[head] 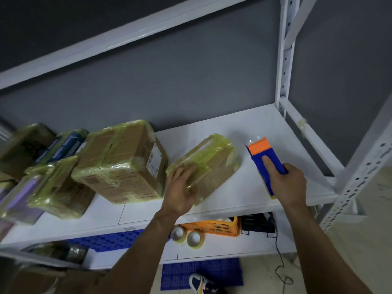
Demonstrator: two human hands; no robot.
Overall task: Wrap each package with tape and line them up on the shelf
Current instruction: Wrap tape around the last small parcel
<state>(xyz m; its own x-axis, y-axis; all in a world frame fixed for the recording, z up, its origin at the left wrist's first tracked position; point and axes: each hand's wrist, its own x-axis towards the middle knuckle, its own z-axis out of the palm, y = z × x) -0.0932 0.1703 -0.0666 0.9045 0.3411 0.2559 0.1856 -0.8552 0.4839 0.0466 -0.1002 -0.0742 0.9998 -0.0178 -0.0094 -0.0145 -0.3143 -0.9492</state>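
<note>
**1. Position.** The small, flat brown cardboard package [210,164], bound in yellowish clear tape, lies on the white metal shelf [244,128]. It sits askew to the row, just right of the large tape-wrapped brown cardboard box [121,162]. The left hand [180,187] grips its near-left corner, with the fingers [182,169] curled over the top. The right hand [288,183] is clamped on the blue-and-orange plastic tape dispenser [265,155], thumb on the blue body. The dispenser rests on the shelf, apart from the package on its right.

**2. Hazards (judgement).**
- The glossy tape wrap is probably slick, so a one-corner grip may slip while the package is being squared up.
- The near corner of the package lies close to the front edge of the shelf. A pull toward the person could drop it.
- A hard push leftward could strike the large box and disturb the row.
- The rear of the dispenser lies at the shelf's front edge. If released there, it may tip off.

**3. Markings.** The large box carries a white shipping label [156,159] with code marks and has dark print on its near face. A blue-printed parcel [63,145] bears white lettering. None of this writing is legible.
</note>
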